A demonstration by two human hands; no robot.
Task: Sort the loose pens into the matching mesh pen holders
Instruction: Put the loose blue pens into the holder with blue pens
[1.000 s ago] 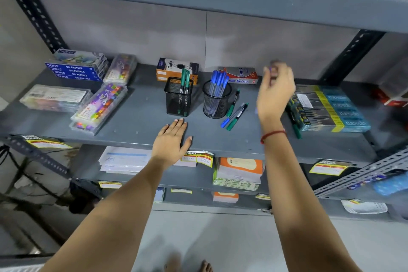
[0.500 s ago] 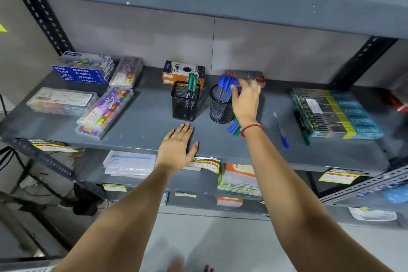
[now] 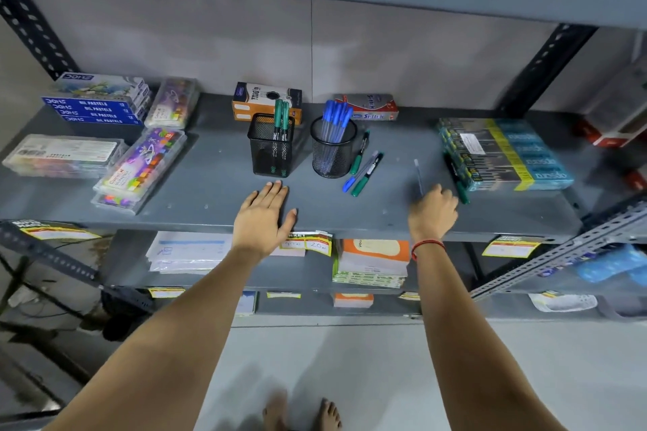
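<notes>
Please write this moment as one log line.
right hand: closing on blue pen | left hand: flat on shelf | round holder: blue pens

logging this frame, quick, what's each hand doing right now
Left hand: open, flat on the shelf edge, holding nothing.
Right hand: closing on the loose pen; grip unclear.

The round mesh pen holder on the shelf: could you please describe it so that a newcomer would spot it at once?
Look at the middle grey shelf, just beyond the flat left hand. Two black mesh cups stand side by side there; the round mesh pen holder is the right one. It is cylindrical and full of blue-capped pens, while its neighbour, the square holder, has green ones.
</notes>
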